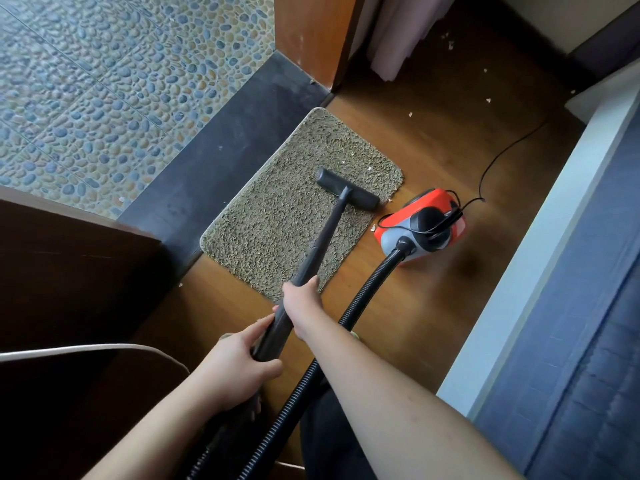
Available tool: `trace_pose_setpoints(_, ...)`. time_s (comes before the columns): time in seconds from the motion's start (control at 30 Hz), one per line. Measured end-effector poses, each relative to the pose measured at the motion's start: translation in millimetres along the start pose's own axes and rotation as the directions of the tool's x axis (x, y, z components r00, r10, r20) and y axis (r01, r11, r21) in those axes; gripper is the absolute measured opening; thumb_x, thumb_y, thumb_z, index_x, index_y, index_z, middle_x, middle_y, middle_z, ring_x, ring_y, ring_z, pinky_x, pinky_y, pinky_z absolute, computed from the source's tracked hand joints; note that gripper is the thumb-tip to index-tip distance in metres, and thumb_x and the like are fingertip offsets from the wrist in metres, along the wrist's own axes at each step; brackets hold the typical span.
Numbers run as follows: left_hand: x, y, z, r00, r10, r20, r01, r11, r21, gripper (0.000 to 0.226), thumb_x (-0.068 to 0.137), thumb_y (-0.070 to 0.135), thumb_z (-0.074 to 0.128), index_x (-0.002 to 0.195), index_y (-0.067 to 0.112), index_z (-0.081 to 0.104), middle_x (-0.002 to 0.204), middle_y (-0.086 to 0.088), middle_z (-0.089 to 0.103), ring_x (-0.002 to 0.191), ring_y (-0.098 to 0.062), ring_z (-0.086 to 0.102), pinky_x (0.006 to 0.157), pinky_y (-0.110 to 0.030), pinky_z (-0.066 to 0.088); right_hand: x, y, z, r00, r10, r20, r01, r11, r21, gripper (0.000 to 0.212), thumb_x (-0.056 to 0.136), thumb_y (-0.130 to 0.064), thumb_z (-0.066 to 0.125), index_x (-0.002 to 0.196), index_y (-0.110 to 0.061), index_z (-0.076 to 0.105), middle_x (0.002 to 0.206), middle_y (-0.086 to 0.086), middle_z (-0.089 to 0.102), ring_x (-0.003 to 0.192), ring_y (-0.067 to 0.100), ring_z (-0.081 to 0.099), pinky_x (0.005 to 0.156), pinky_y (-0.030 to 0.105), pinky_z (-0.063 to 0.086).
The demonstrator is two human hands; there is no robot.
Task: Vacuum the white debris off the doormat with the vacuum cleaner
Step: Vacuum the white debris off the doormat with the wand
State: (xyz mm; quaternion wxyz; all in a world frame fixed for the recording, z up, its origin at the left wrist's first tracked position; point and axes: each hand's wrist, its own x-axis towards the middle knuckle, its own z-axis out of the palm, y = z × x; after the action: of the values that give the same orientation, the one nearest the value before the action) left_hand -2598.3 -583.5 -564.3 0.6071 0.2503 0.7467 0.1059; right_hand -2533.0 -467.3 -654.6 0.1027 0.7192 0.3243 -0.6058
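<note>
Head view: right hand [300, 299] and left hand [242, 358] both wrapped round wand [322, 237], steering nozzle [347, 189] flat over doormat [277, 216] debris [369, 169].

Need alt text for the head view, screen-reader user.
Both hands grip a black vacuum wand, right hand ahead of left hand, its floor head resting on a tan doormat with white debris beyond it. A red vacuum body sits on the wood floor right of the mat.
</note>
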Motion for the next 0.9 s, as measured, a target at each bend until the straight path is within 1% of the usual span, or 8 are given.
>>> trace_pose_setpoints(0.1,5,6,5,1.0,-0.006,-0.017,0.006,1.0,-0.006,0.088,0.064,0.039,0.063,0.147,0.048,0.035,0.119,-0.004,0.068,0.084,-0.012,0.071,0.073,-0.017,0.05,7,-1,-7,1.0,0.005,-0.014,-0.006,1.0,-0.006,0.072,0.099,-0.026,0.048,0.157,-0.03,0.004,0.115,0.005,0.063,0.062,0.012,0.065,0.055,0.027,0.054)
trace_pose_setpoints(0.17,9,11,9,1.0,-0.005,-0.017,0.004,1.0,-0.015,0.09,0.061,0.041,0.06,0.146,0.049,0.035,0.105,0.001,0.07,0.071,-0.006,0.067,0.069,-0.016,0.051,12,-3,-13,1.0,-0.008,-0.025,0.007,0.999,-0.041,0.073,0.1,-0.028,0.048,0.158,-0.029,0.004,0.117,0.003,0.059,0.062,0.011,0.061,0.052,0.025,0.049)
trace_pose_setpoints(0.3,17,23,12,0.999,0.0,-0.037,-0.001,0.999,-0.036,0.082,0.072,0.031,0.067,0.146,0.048,0.037,0.093,0.006,0.068,0.065,0.0,0.065,0.056,-0.007,0.044,24,-12,-20,0.999,-0.02,-0.047,0.017,0.998,-0.066,0.073,0.097,-0.029,0.049,0.157,-0.03,0.008,0.114,0.004,0.058,0.088,0.023,0.067,0.082,0.041,0.058)
trace_pose_setpoints(0.4,27,35,12,1.0,0.005,-0.025,-0.007,0.997,-0.08,0.081,0.074,0.026,0.067,0.147,0.046,0.036,0.084,0.008,0.068,0.053,-0.002,0.065,0.053,-0.012,0.049,36,-21,-23,0.997,-0.041,-0.066,0.039,0.999,-0.025,0.072,0.096,-0.026,0.05,0.156,-0.031,0.01,0.108,0.004,0.057,0.086,0.025,0.07,0.079,0.043,0.06)
trace_pose_setpoints(0.5,38,48,9,1.0,0.007,0.01,-0.006,0.992,-0.128,0.085,0.073,0.022,0.065,0.149,0.044,0.034,0.083,0.004,0.07,0.049,-0.013,0.068,0.053,-0.027,0.057,50,-32,-28,0.995,-0.06,-0.083,0.058,0.998,-0.029,0.072,0.094,-0.026,0.053,0.155,-0.029,0.015,0.116,0.008,0.058,0.094,0.03,0.069,0.081,0.048,0.06)
trace_pose_setpoints(0.57,45,56,7,1.0,-0.003,0.025,0.007,0.986,-0.166,0.086,0.074,0.019,0.064,0.15,0.044,0.031,0.083,-0.002,0.071,0.05,-0.023,0.069,0.047,-0.031,0.056,56,-39,-30,0.995,-0.055,-0.086,0.052,0.998,-0.038,0.071,0.094,-0.028,0.053,0.154,-0.03,0.015,0.118,0.009,0.059,0.097,0.031,0.068,0.083,0.048,0.059)
trace_pose_setpoints(0.67,50,69,4,0.999,-0.013,0.034,0.02,0.979,-0.205,0.085,0.077,0.014,0.063,0.15,0.044,0.03,0.084,-0.007,0.07,0.05,-0.031,0.069,0.043,-0.033,0.054,66,-48,-35,0.993,-0.06,-0.097,0.057,0.998,-0.03,0.067,0.092,-0.029,0.053,0.152,-0.028,0.022,0.119,0.011,0.06,0.098,0.032,0.068,0.083,0.05,0.059)
trace_pose_setpoints(0.9,71,94,0,0.999,0.008,0.037,-0.001,0.982,-0.189,0.086,0.078,0.015,0.062,0.153,0.04,0.027,0.079,-0.007,0.068,0.049,-0.027,0.068,0.045,-0.031,0.055,82,-74,-52,0.993,-0.063,-0.1,0.061,0.998,-0.021,0.057,0.092,-0.024,0.054,0.144,-0.021,0.031,0.118,0.012,0.058,0.097,0.034,0.068,0.081,0.051,0.059)
